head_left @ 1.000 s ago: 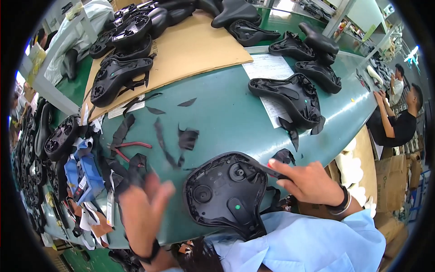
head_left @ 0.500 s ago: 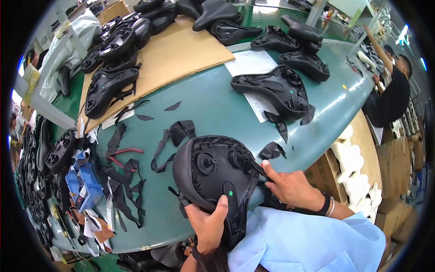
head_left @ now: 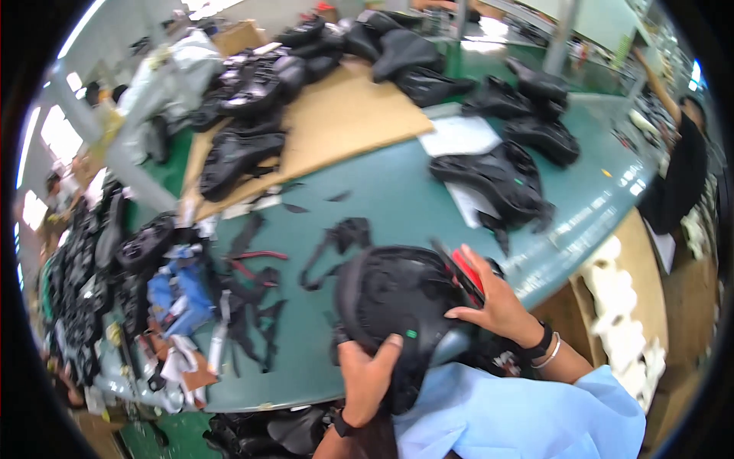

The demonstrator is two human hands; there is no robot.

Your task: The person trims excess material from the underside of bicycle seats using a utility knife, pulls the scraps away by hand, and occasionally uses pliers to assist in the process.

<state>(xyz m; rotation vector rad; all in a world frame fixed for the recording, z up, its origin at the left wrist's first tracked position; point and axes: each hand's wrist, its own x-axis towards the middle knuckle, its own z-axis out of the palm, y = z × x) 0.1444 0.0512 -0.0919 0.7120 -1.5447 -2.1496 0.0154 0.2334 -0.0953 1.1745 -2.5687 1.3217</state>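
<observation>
An upturned black bicycle saddle lies in front of me at the table's near edge, its hollow underside up and its nose toward me. My left hand grips its near left side, thumb resting over the underside near a small green sticker. At the saddle's right rim, my right hand holds a slim red-and-black hand tool between thumb and fingers. Motion blur hides the tool's exact kind and whether its tip touches the saddle.
Red-handled pliers and black scraps lie left of the saddle. Another upturned saddle rests farther right. More saddles crowd a cardboard sheet. A blue container stands left; a person works at far right.
The whole view has swung, so the scene sits farther right and is blurred. My right hand has opened its grip somewhat, and the red-and-black tool now shows in it. My left hand keeps the saddle.
</observation>
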